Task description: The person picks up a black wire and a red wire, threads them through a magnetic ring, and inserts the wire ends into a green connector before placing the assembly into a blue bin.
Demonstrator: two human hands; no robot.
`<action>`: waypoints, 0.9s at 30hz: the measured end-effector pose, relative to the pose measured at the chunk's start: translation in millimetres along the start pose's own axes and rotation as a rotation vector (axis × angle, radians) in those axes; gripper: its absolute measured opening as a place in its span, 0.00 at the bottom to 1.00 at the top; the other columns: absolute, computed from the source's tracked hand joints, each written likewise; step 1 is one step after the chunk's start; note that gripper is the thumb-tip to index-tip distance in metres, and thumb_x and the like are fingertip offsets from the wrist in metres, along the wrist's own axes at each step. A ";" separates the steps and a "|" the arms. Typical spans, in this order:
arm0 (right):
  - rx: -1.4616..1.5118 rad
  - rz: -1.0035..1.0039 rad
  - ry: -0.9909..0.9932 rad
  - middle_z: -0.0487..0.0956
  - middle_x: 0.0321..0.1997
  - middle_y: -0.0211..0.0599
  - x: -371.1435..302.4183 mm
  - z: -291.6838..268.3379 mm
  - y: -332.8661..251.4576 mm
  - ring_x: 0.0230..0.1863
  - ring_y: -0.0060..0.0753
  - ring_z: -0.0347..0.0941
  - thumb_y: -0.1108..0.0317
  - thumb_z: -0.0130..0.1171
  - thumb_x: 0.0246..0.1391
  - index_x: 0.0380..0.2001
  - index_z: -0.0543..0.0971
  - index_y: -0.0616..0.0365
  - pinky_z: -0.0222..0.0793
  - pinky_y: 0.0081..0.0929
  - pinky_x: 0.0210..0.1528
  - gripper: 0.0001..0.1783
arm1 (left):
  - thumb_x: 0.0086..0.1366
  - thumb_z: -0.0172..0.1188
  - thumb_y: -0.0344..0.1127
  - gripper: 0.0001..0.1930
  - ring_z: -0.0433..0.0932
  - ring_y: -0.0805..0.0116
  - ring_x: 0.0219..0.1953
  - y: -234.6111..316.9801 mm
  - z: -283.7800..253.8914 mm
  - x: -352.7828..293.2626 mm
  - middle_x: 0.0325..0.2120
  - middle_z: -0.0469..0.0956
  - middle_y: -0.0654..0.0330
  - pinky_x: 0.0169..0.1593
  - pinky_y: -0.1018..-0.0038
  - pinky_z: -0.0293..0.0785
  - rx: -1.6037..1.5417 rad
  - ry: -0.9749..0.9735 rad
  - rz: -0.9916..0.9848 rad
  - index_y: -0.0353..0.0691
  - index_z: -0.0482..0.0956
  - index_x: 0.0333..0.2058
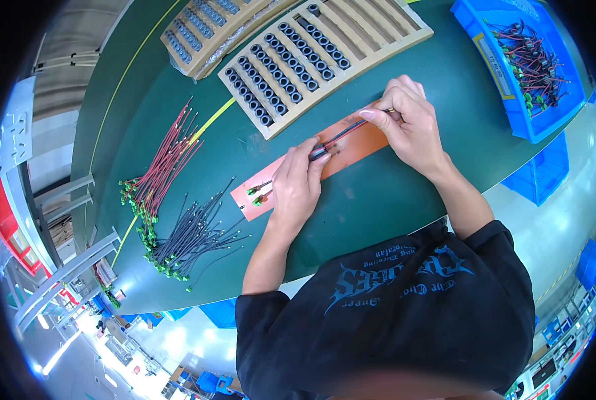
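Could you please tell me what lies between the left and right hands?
Red and black wires stretch over the orange board between the left hand and right hand in the head view.

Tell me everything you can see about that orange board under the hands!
The orange board is a flat, narrow rectangle of unclear material. It lies slanted on the green tabletop, right end farther from the person. Dark smudges show near its middle. Two green connectors lie over its left end. The left hand rests across it; the right hand is over its right end.
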State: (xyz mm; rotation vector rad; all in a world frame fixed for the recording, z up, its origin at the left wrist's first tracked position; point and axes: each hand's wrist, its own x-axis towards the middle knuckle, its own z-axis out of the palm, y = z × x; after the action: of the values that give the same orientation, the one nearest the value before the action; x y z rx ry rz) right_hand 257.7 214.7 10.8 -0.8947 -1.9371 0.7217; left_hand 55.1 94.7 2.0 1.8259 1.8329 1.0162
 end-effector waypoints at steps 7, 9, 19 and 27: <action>0.020 -0.016 -0.011 0.68 0.21 0.29 10.7 3.4 13.1 0.28 0.32 0.62 0.64 0.72 0.52 0.21 0.76 0.56 0.57 0.30 0.40 0.14 | 0.67 0.64 0.35 0.10 0.80 0.54 0.27 -7.9 5.8 12.6 0.30 0.82 0.54 0.30 0.66 0.76 0.148 -0.046 0.045 0.36 0.77 0.39; 0.058 0.012 -0.028 0.68 0.21 0.29 10.1 7.8 15.8 0.28 0.31 0.62 0.64 0.72 0.52 0.22 0.76 0.56 0.57 0.30 0.39 0.14 | 0.67 0.64 0.37 0.10 0.79 0.54 0.24 -15.4 6.1 11.7 0.28 0.82 0.56 0.30 0.67 0.75 0.059 -0.052 0.085 0.36 0.79 0.38; 0.068 -0.035 0.014 0.66 0.20 0.29 11.1 12.4 8.7 0.26 0.32 0.61 0.64 0.72 0.53 0.21 0.74 0.56 0.58 0.30 0.38 0.16 | 0.65 0.67 0.31 0.08 0.77 0.69 0.22 -14.9 2.8 2.1 0.24 0.81 0.58 0.30 0.74 0.73 -0.192 0.102 -0.036 0.34 0.80 0.39; 0.094 0.117 -0.006 0.66 0.19 0.30 14.5 -2.4 6.1 0.26 0.30 0.60 0.62 0.72 0.53 0.21 0.75 0.57 0.59 0.30 0.38 0.17 | 0.74 0.54 0.39 0.16 0.83 0.55 0.46 -0.1 -30.9 21.6 0.45 0.83 0.48 0.49 0.65 0.76 -0.352 -0.268 -0.154 0.34 0.78 0.52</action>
State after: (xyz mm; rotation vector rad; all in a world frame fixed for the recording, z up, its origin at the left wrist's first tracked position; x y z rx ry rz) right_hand 256.3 230.2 14.0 -0.9540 -1.8516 0.8773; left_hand 31.2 108.4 27.8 1.5048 1.5011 0.9191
